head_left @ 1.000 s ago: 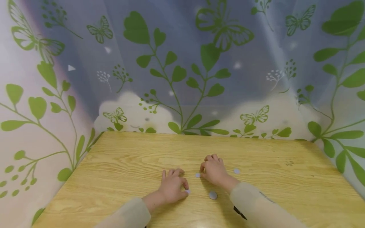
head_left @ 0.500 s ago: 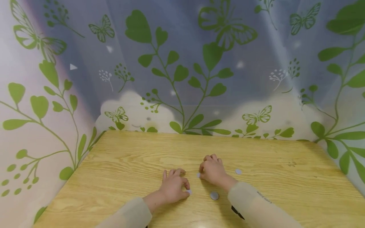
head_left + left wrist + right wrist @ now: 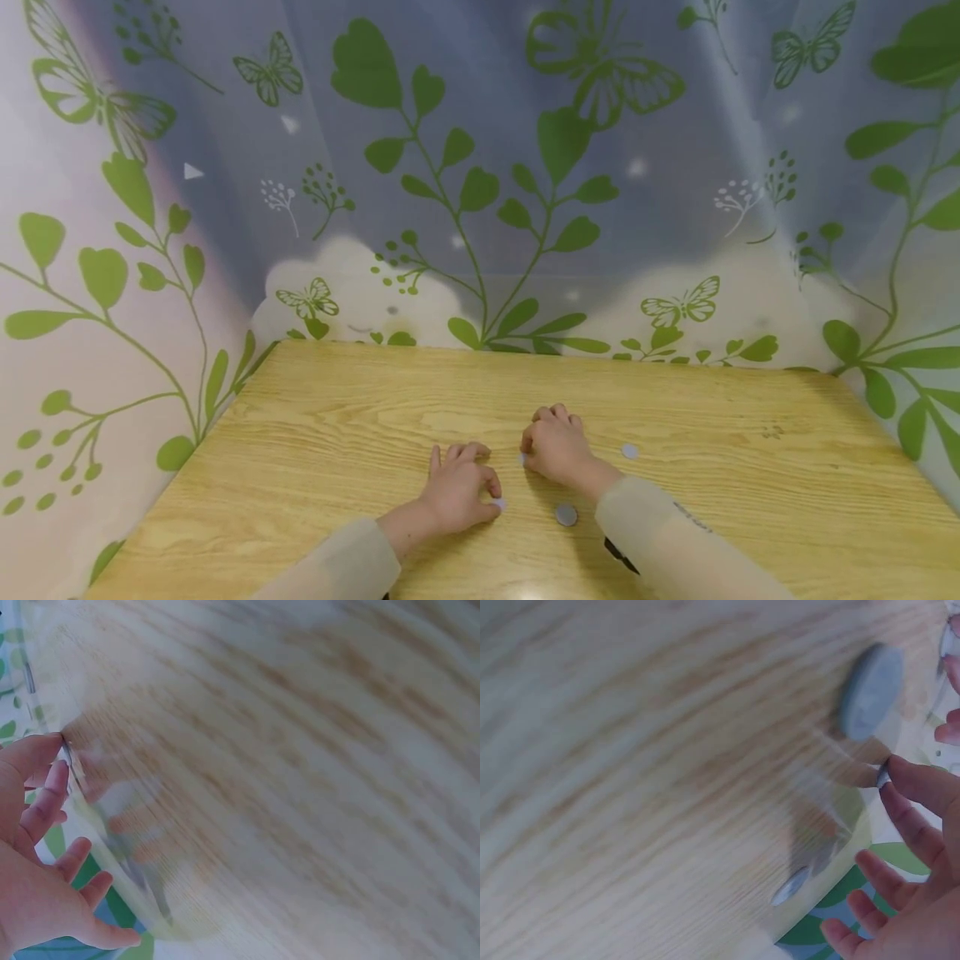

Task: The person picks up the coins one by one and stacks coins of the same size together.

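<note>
In the head view my left hand [image 3: 457,496] is low over the wooden table, its thumb and index finger pinching a small pale disc [image 3: 499,504] at the edge. To its right, my right hand [image 3: 557,446] pinches another small pale disc [image 3: 522,459], partly hidden by the fingers. The right wrist view shows that thin disc [image 3: 883,775] on edge between thumb and index finger, the other fingers spread. Nearer me lies a thicker grey disc [image 3: 566,514]. A flat pale disc [image 3: 629,451] lies right of the right hand. In the left wrist view the left hand's disc is barely visible.
The light wood-grain table [image 3: 337,400] has a shiny surface that mirrors the hands. A curtain [image 3: 480,208] printed with green leaves and butterflies hangs behind and at both sides.
The right thumb and fingers have closed around the small disc, which showed beside them a second ago. The left hand holds its pose. The head view has shifted slightly.
</note>
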`<state>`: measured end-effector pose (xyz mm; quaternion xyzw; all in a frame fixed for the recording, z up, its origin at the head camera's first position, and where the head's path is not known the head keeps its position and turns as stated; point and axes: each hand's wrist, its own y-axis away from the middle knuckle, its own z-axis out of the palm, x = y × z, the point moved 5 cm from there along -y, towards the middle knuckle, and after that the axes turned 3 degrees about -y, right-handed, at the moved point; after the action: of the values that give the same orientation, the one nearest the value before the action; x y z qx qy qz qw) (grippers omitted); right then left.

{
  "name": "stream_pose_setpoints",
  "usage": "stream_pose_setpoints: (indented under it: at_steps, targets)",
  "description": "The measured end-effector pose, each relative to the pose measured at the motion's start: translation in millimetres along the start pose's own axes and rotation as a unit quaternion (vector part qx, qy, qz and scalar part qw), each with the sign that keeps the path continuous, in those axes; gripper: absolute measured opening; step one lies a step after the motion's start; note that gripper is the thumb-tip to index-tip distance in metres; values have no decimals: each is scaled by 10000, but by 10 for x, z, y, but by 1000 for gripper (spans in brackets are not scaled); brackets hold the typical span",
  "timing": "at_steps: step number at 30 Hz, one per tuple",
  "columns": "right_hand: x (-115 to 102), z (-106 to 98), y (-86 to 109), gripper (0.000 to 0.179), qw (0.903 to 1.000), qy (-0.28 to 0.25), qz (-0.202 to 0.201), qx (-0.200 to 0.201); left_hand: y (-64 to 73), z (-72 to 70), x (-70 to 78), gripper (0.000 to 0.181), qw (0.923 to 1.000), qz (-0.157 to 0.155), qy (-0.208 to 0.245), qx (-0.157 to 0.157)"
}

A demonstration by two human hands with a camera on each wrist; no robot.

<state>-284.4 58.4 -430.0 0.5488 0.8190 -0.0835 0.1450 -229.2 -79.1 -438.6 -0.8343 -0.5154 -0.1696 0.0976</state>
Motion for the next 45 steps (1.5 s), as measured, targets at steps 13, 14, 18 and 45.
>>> stream_pose_setpoints:
  at_steps: [13,14,18,45]
  targets:
    - [-29,-92,1,17,9985,-343,259,-343,-1,-3,7,10,10000,-6,-45,-73]
    - [-35,-97,7,17,9982,-377,260,-391,1,-5,7,10,10000,0,-52,-79]
    - [-61,-117,33,16,9966,-515,286,-580,6,-14,15,10,9999,63,-112,-88]
    - [-196,-158,205,15,9904,-613,416,-1164,6,-3,28,9,9997,163,-84,-170]
